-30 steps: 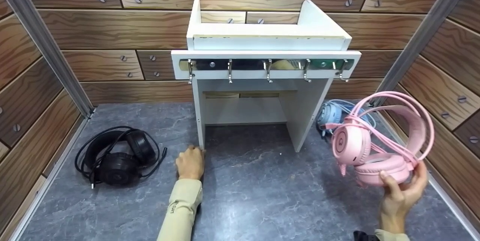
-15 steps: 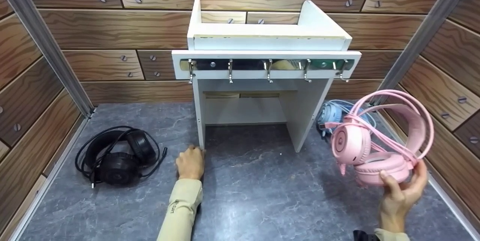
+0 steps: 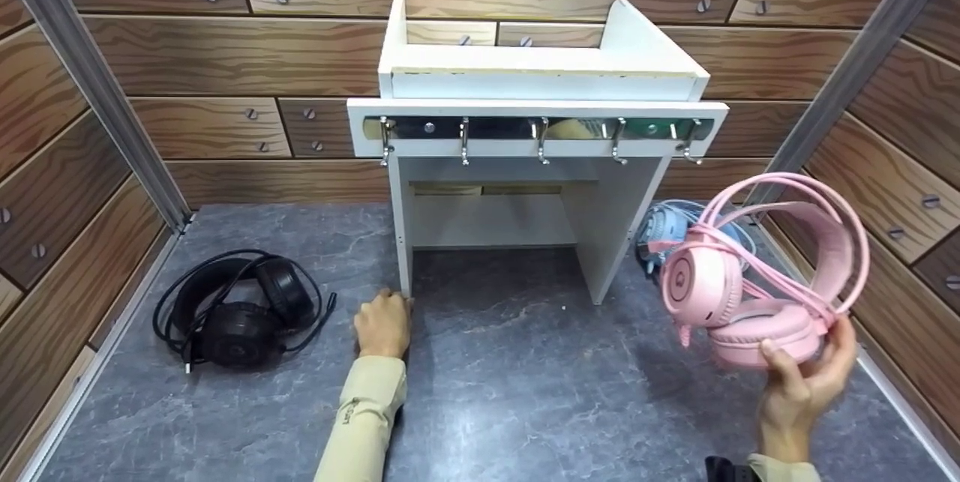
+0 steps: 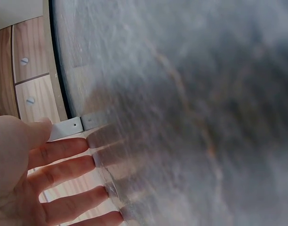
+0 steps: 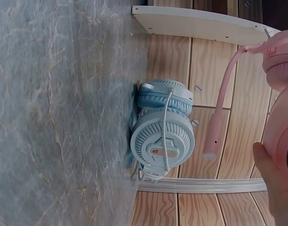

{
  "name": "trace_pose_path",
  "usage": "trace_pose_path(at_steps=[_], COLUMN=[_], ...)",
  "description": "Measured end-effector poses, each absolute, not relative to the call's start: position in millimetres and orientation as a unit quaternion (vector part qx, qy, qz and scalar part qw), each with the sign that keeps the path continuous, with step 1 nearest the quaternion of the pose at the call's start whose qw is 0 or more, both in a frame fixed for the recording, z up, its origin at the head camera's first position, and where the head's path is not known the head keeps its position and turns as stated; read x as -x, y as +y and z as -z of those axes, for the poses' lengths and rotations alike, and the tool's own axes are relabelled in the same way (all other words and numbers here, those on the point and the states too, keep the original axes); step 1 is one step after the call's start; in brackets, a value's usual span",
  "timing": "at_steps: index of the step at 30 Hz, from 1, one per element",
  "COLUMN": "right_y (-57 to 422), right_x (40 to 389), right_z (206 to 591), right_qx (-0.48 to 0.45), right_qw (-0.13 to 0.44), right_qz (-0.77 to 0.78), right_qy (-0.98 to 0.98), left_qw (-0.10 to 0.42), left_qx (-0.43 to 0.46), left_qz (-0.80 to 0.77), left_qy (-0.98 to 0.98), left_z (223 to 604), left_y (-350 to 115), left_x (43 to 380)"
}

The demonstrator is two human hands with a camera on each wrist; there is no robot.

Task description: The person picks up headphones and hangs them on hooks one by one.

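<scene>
My right hand (image 3: 806, 384) holds a pink headset (image 3: 705, 283) up off the table at the right, thumb against the lower ear cup. In the right wrist view its microphone boom (image 5: 214, 136) hangs down. A white shelf stand (image 3: 540, 88) stands in the middle, with a rail of several metal hooks (image 3: 541, 141) across its front. Its left side panel (image 4: 66, 128) comes between the thumb and forefinger of my left hand (image 3: 382, 324), which pinches its lower front edge. In the left wrist view the fingertips (image 4: 99, 190) of that hand touch the tabletop.
On the left of the grey table (image 3: 487, 407) lies a black headset (image 3: 244, 317) with its cable looped. A light blue headset (image 5: 163, 139) lies behind the pink one, right of the stand. Wood-patterned walls (image 3: 247, 58) with metal corner posts (image 3: 97, 85) enclose the table.
The pink headset has tilted and risen very slightly in my right hand. My left hand keeps its place at the stand. The head view has shifted a little.
</scene>
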State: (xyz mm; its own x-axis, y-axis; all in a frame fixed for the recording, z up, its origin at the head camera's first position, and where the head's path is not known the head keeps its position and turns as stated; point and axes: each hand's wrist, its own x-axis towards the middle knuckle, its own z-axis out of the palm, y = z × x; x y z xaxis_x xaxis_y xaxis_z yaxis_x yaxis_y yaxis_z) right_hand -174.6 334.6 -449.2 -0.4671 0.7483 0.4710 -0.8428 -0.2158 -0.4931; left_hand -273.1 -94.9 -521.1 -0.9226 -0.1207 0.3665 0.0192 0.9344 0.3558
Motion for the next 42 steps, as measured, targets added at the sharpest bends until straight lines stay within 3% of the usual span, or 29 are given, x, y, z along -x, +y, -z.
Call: trace_pose_path(at_steps=[42], right_y=[335.2], right_x=[166.4], right_z=[442.8], right_qx=[-0.092], right_qw=[0.530], right_qz=[-0.762], right_qy=[-0.361], left_qw=[0.176], left_qx=[-0.026], left_qz=[0.182], left_qy=[-0.967], left_z=[519.0], left_y=[-95.3], left_x=[272.8])
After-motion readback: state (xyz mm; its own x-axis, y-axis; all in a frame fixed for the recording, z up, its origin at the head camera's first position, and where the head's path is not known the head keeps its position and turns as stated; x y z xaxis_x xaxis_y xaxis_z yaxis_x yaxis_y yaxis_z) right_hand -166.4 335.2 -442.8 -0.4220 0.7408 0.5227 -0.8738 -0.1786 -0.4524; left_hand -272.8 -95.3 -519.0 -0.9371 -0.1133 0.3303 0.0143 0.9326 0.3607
